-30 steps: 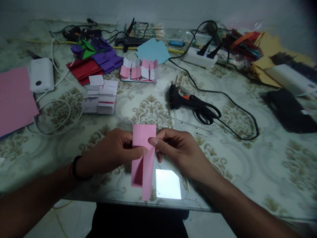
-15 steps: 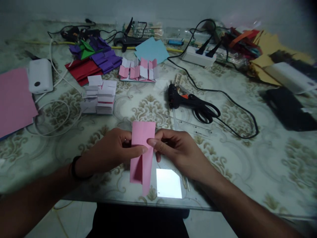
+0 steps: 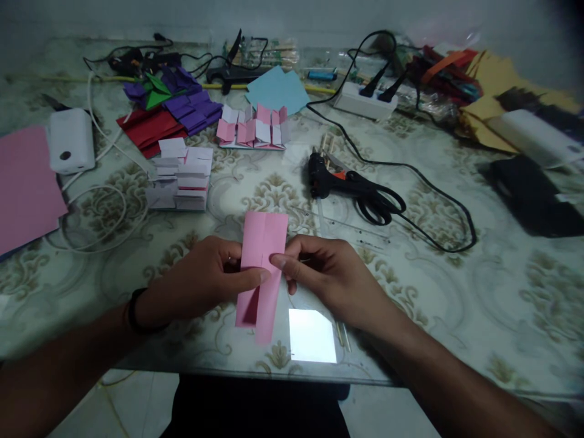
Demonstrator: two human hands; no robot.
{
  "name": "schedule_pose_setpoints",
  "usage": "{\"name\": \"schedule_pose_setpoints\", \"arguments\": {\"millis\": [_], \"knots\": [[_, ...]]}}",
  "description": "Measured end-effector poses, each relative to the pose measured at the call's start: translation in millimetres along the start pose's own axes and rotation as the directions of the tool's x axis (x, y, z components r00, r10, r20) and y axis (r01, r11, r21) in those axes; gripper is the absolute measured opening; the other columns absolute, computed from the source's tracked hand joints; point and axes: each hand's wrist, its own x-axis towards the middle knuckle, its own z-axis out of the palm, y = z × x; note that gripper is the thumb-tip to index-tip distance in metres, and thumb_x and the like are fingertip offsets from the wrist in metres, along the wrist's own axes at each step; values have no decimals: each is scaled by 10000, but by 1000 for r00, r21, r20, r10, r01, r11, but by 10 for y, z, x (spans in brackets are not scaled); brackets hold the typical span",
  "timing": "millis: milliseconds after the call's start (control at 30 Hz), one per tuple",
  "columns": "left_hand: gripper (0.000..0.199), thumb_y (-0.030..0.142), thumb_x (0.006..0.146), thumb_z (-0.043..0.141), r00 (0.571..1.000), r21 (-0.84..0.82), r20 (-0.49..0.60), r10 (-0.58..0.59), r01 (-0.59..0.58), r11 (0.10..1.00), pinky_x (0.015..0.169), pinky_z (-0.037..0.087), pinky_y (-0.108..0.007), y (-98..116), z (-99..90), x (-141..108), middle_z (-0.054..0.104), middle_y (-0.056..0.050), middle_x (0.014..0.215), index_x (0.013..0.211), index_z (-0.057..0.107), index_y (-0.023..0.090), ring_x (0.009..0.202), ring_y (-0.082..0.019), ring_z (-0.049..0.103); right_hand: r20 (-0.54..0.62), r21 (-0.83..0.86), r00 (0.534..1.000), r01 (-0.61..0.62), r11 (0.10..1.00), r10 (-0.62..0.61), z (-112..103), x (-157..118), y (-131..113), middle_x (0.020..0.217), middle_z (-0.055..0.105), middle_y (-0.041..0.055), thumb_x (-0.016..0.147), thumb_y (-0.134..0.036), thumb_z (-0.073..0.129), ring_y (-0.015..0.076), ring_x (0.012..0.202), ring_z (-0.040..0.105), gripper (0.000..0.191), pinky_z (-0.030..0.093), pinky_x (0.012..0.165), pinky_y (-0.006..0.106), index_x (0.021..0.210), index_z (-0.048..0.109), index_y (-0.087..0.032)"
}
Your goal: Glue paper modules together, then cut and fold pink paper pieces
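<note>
Between my two hands is a strip of folded pink paper (image 3: 265,234), its long sides turned in toward a middle seam. The upper part lies flat, while the lower end gapes apart. My left hand (image 3: 214,274) pinches its left edge, thumb across the front. On the right edge, my right hand (image 3: 319,267) grips it with the thumb near the seam; the other fingers are partly hidden behind the paper. Beyond them lie a folded white paper piece (image 3: 180,176) and a pink-and-white one (image 3: 253,128).
A black glue gun (image 3: 322,176) rests with black-handled scissors (image 3: 378,204) beside a clear ruler (image 3: 347,228). Pink sheets (image 3: 27,188) and a white charger-like box (image 3: 70,140) sit at left. A power strip (image 3: 365,102) and black phone-like object (image 3: 533,198) are at right.
The pink paper has tilted slightly, its top edge rising a little and its lower end shifting left and up. Both hands keep their hold.
</note>
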Motion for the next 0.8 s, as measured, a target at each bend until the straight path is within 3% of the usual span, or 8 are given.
{"name": "schedule_pose_setpoints", "arguments": {"millis": [367, 567, 800], "knots": [[376, 450, 894, 647, 1000, -1, -9, 5, -5, 1000, 493, 252, -228, -20, -13, 13, 488, 38, 584, 679, 679, 144, 548, -95, 377, 28, -22, 999, -37, 999, 38, -23, -8, -8, 601, 613, -33, 836, -482, 855, 114, 563, 554, 381, 427, 573, 260, 675, 681, -184], [419, 458, 894, 651, 1000, 12, 4, 13, -13, 1000, 469, 179, -238, -36, -8, 29, 388, 59, 553, 608, 564, 164, 520, -84, 295, 10, -80, 1000, 5, 997, -5, -18, -5, 52, 595, 613, -24, 884, -433, 805, 118, 571, 522, 359, 391, 567, 270, 665, 660, -188], [412, 457, 896, 651, 999, 23, 6, -35, 35, 999, 499, 240, -248, 4, -30, 28, 510, 32, 542, 617, 654, 154, 513, -94, 374, 9, -17, 1000, -17, 1000, 18, -5, 5, -26, 623, 633, -27, 834, -516, 858, 118, 564, 569, 373, 467, 564, 257, 713, 719, -191]]}}
